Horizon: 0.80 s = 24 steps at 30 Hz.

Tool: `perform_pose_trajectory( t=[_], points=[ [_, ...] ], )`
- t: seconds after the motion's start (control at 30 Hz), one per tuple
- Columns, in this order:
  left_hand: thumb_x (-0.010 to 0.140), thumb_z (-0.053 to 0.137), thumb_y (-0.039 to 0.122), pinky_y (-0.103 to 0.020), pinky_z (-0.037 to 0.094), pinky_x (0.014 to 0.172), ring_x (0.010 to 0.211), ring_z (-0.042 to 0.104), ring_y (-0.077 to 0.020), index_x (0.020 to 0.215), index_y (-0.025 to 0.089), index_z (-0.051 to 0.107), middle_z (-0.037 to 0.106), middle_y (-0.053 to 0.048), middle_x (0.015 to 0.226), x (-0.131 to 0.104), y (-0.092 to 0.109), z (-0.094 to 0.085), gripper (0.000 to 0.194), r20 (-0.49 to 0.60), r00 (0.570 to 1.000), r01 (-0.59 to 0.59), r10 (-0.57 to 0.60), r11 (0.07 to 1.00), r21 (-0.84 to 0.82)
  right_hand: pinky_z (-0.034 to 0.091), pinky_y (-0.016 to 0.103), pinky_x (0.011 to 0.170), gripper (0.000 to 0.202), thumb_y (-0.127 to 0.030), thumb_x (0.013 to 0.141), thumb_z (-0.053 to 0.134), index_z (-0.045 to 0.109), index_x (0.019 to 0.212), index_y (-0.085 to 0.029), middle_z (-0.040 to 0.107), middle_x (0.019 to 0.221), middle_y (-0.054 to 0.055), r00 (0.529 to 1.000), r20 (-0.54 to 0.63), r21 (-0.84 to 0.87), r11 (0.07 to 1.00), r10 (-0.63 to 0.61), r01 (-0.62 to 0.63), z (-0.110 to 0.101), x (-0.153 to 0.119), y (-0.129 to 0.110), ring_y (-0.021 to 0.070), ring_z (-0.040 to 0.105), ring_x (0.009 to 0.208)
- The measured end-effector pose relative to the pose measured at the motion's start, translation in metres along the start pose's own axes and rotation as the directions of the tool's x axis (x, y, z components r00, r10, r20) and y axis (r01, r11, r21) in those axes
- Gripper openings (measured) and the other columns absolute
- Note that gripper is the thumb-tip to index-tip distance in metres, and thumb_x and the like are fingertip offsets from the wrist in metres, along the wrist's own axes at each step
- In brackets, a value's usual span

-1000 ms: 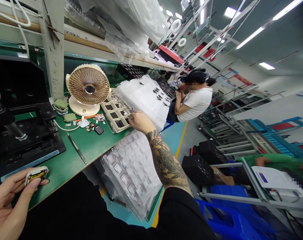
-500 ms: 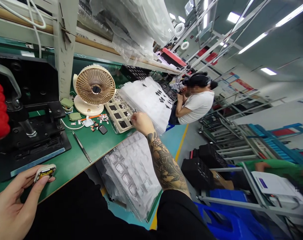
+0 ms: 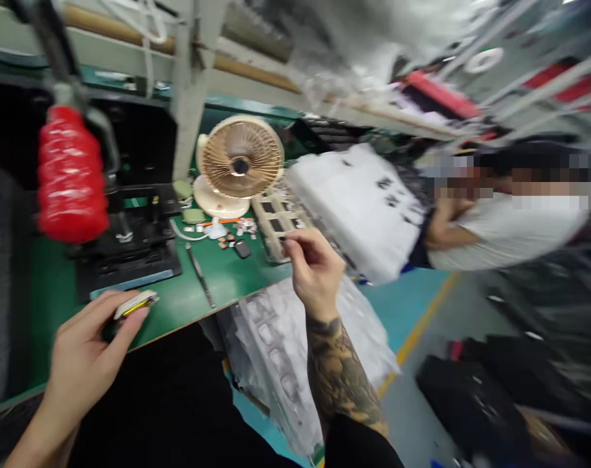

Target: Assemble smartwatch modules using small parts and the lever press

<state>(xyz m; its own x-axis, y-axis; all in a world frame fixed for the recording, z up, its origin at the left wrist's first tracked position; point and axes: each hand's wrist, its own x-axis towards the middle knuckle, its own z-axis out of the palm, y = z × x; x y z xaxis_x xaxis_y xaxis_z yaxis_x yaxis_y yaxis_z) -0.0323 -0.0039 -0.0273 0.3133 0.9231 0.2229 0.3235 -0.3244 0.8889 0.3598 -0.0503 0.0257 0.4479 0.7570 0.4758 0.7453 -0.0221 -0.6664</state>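
Observation:
My left hand (image 3: pixel 88 348) pinches a small white device housing (image 3: pixel 135 304) between thumb and fingers, and a yellow part shows along its side. The housing is tilted above the green bench (image 3: pixel 173 312). My right hand (image 3: pixel 319 270) is closed, thumb against fingertips, just in front of the beige compartment tray (image 3: pixel 274 235). Whatever lies between those fingertips, if anything, is too small and blurred to name. Dark flat parts fill several compartments. Metal tweezers (image 3: pixel 200 275) lie between my hands, and a small black rounded piece (image 3: pixel 242 248) rests near the tray.
A press with a red handle (image 3: pixel 73 175) stands at the left, beside a dark foam tray (image 3: pixel 2 279). Behind the small parts sits a cream fan (image 3: pixel 240 166). White sheets (image 3: pixel 358 208) carry black pieces. At the right, a co-worker in a white shirt (image 3: pixel 510 227) sits along the bench.
The view has swung left, so bench items appear farther right. My right hand has drawn back from the tray, fingers pinched. My left hand still holds the housing, now turned more edge-on.

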Motion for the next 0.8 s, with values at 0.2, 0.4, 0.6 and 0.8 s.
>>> perform_pose_trajectory(
  t=[0.2,0.4,0.6,0.8],
  points=[
    [0.114,0.067,0.024,-0.032,0.058,0.093,0.104,0.075,-0.0190,0.122,0.026,0.079,0.079,-0.004,0.113,0.017,0.027,0.005,0.015,0.014,0.999,-0.042,0.042,0.999,0.000,0.067,0.037,0.077,0.023,-0.017,0.100,0.081,0.084,0.118,-0.031,0.081,0.102,0.004,0.953,0.182,0.555,0.826,-0.240,0.102,0.086,-0.047,-0.086,0.0204,0.078,0.087],
    [0.116,0.063,0.021,-0.033,0.057,0.091,0.103,0.073,-0.0195,0.123,0.024,0.076,0.076,-0.005,0.114,0.015,0.031,0.006,0.015,0.030,0.999,-0.035,0.035,0.999,0.005,0.068,0.038,0.074,0.024,-0.014,0.102,0.078,0.087,0.114,-0.033,0.078,0.100,0.004,0.861,0.278,0.523,0.819,-0.427,0.237,0.116,-0.049,-0.115,0.0203,0.076,0.088],
    [0.116,0.063,0.024,-0.032,0.056,0.088,0.098,0.073,-0.0183,0.121,0.024,0.078,0.075,-0.004,0.111,0.014,0.032,0.008,0.016,0.025,0.999,-0.042,0.042,0.999,0.020,0.065,0.044,0.080,0.029,-0.012,0.101,0.078,0.086,0.116,-0.036,0.076,0.097,0.003,0.781,0.361,0.475,0.821,-0.510,0.316,0.106,-0.036,-0.116,0.0228,0.074,0.091],
    [0.116,0.064,0.025,-0.033,0.056,0.086,0.093,0.072,-0.0174,0.122,0.023,0.077,0.073,-0.004,0.108,0.014,0.032,0.008,0.015,0.055,0.996,-0.079,0.076,0.995,0.059,0.064,0.040,0.081,0.033,-0.009,0.101,0.078,0.085,0.120,-0.035,0.076,0.101,0.002,0.755,0.392,0.482,0.816,-0.525,0.317,0.104,-0.032,-0.113,0.0210,0.074,0.093]
  ],
)
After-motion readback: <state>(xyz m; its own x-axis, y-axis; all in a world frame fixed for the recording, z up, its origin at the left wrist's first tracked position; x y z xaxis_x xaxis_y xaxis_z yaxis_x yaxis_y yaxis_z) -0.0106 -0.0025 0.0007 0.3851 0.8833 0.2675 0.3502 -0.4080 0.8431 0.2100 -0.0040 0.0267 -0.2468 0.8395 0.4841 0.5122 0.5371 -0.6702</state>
